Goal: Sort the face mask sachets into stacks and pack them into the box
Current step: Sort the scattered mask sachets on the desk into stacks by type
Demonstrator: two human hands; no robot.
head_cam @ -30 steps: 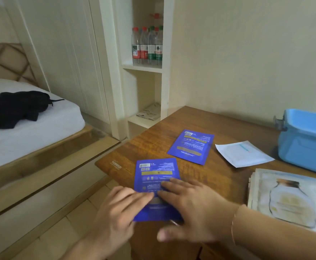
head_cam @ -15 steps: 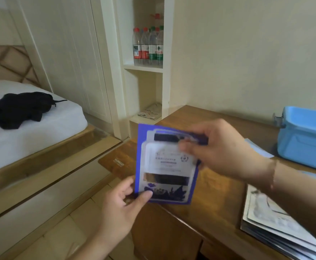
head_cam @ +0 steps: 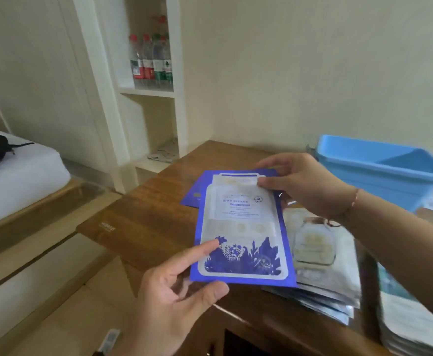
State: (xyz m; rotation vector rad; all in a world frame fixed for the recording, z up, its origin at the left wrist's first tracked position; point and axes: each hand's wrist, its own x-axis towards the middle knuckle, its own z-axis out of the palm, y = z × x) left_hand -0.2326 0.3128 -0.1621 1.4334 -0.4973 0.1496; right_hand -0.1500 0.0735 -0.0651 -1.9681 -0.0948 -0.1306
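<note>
While held up over the wooden table (head_cam: 143, 227), blue sachet (head_cam: 241, 232) pinched at its top edge by right hand (head_cam: 305, 186), lower left corner nipped between thumb and forefinger of left hand (head_cam: 174, 294). Second blue sachet (head_cam: 192, 196) flat on table behind. Pale stack (head_cam: 323, 265) just right of held sachet. Blue box (head_cam: 379, 170) open at far right.

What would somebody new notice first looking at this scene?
First, the blue-bordered face mask sachet with a white jar print, held over the wooden table: the left hand pinches its bottom corner, the right hand its top edge. Next, the stack of pale jar-print sachets just right of it, and the light blue plastic box standing open at the table's far right.
</note>
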